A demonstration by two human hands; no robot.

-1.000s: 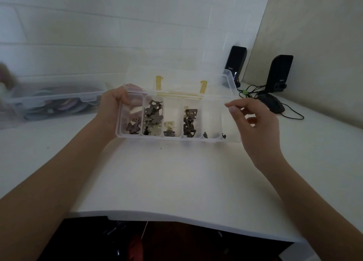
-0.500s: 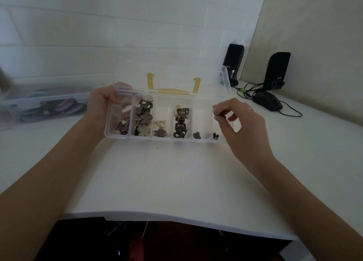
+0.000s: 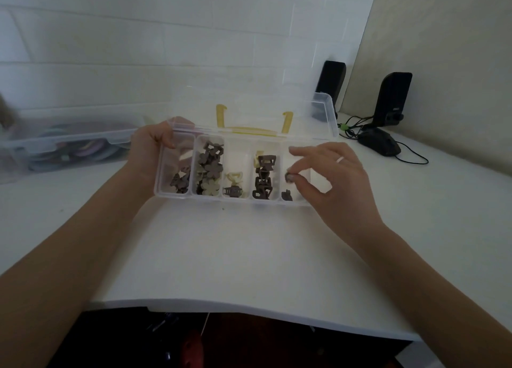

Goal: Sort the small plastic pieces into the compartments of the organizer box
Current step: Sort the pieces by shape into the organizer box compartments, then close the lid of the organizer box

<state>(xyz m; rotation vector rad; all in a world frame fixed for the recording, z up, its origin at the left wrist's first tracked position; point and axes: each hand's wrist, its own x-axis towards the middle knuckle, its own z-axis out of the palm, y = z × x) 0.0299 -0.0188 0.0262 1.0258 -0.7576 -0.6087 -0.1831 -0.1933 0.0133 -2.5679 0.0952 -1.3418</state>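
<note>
I can read no text anywhere; the mark on the right speaker (image 3: 391,102) is too blurred.

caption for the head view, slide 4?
Left hand steadies the open organizer box while right hand pinches a small dark piece above it.

I see a dim, cool-toned head view, soft overall; wide-angle bowing bends the wall lines, and the left edge smears.
</note>
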